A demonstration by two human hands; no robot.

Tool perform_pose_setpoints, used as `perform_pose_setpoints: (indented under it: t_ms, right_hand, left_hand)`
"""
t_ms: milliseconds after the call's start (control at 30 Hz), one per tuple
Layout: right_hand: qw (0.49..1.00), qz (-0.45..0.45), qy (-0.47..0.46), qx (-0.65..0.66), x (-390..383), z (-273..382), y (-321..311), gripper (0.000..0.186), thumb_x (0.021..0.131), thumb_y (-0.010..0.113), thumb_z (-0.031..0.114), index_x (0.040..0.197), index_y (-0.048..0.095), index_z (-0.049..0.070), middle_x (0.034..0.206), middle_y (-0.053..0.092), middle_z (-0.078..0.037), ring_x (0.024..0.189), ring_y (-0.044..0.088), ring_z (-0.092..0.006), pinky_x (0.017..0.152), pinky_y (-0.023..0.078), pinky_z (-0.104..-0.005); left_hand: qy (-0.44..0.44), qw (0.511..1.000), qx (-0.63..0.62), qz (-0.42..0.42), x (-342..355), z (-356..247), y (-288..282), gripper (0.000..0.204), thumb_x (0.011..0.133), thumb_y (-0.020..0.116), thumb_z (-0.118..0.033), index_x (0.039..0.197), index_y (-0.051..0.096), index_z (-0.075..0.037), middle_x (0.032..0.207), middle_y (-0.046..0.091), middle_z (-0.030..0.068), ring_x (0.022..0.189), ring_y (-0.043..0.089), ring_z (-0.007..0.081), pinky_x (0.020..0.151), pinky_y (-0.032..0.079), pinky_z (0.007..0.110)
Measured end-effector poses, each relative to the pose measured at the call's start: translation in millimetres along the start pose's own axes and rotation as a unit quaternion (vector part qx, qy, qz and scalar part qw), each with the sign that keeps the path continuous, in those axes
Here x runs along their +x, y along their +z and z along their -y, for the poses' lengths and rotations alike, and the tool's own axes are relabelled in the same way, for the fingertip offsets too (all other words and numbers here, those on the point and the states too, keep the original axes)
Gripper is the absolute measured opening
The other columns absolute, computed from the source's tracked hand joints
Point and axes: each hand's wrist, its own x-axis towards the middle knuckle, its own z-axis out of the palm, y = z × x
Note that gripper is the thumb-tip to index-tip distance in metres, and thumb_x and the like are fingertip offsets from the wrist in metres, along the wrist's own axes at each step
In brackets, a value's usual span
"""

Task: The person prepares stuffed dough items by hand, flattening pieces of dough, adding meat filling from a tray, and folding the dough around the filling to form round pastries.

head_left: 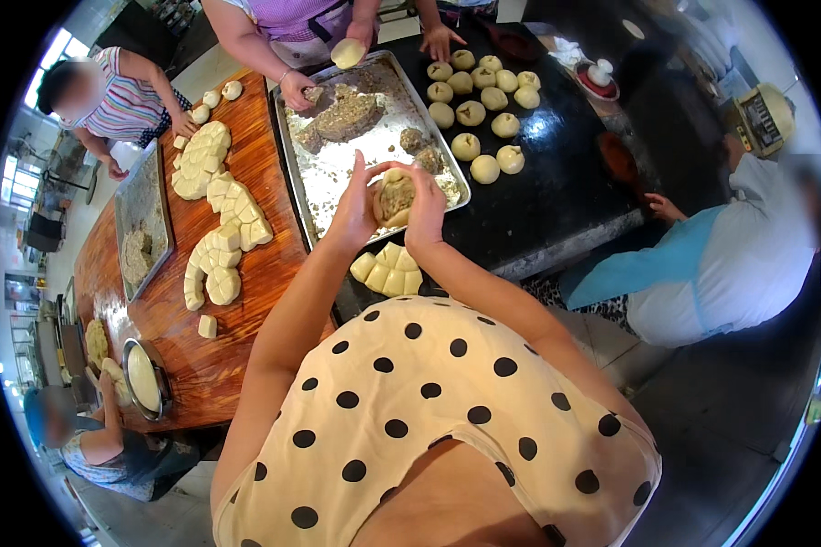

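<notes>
Both my hands cup one round piece of dough with brownish filling (394,199) in its hollow. My left hand (358,208) wraps its left side and my right hand (426,208) its right side, held above the near edge of a metal filling tray (294,169). Just below my hands lie several cut dough pieces (385,271) on the dark counter. Several finished round buns (477,114) sit in rows on the black counter beyond the tray.
Rows of cut dough pieces (217,214) cover the wooden table (265,164). A second metal tray (142,219) and a metal bowl (143,378) stand at the left. A person opposite holds a dough ball (348,53); other people stand left, lower left and right.
</notes>
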Motion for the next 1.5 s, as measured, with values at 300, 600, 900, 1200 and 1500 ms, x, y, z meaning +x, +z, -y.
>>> perform_pose_setpoints:
  t_ms: [300,600,900,1200,1500]
  right_hand:
    - [0.976,0.051,-0.118,-0.175,-11,-11,5,0.028,0.097,0.058,0.014,0.122,0.064,0.001,0.124,0.065,-0.011,0.113,0.06,-0.0209,0.1,0.045,-0.0325]
    - [0.975,0.133,-0.058,-0.17,-13,7,2,0.043,0.106,0.041,0.028,0.112,0.068,-0.005,0.111,0.071,-0.013,0.11,0.063,-0.0257,0.108,0.038,-0.0362]
    - [0.986,0.071,-0.069,-0.134,11,-5,8,0.044,0.107,0.044,0.029,0.104,0.071,-0.005,0.099,0.072,-0.013,0.088,0.063,-0.0159,0.086,0.049,-0.0295]
    - [0.929,0.086,-0.232,-0.274,1,-12,23,0.035,0.102,0.049,0.013,0.134,0.053,0.001,0.101,0.073,-0.011,0.096,0.066,-0.0174,0.097,0.047,-0.034]
    - [0.953,0.152,-0.049,-0.257,33,17,27,0.053,0.106,0.038,0.043,0.114,0.068,0.0,0.111,0.067,-0.014,0.106,0.059,-0.0201,0.097,0.042,-0.0306]
  left_hand:
    - [0.158,0.98,-0.064,-0.107,13,60,-12,0.035,0.104,0.052,-0.036,0.12,0.058,-0.006,0.105,0.064,0.008,0.097,0.064,0.0193,0.083,0.055,0.035]
    - [0.141,0.962,0.135,-0.193,9,41,-11,0.054,0.103,0.049,-0.049,0.096,0.067,0.001,0.082,0.065,0.0049,0.067,0.054,0.0117,0.06,0.044,0.03]
    - [0.106,0.942,0.288,-0.136,23,25,-17,0.066,0.103,0.033,-0.061,0.111,0.068,-0.006,0.096,0.069,0.0122,0.093,0.066,0.0176,0.082,0.05,0.033]
    - [0.21,0.965,0.114,-0.11,3,40,-11,0.035,0.106,0.046,-0.036,0.117,0.057,-0.005,0.104,0.06,0.0058,0.092,0.057,0.012,0.079,0.047,0.026]
    - [0.025,0.994,0.045,-0.095,28,-10,-10,0.075,0.096,0.038,-0.072,0.123,0.055,-0.004,0.115,0.064,0.013,0.102,0.068,0.0238,0.085,0.057,0.043]
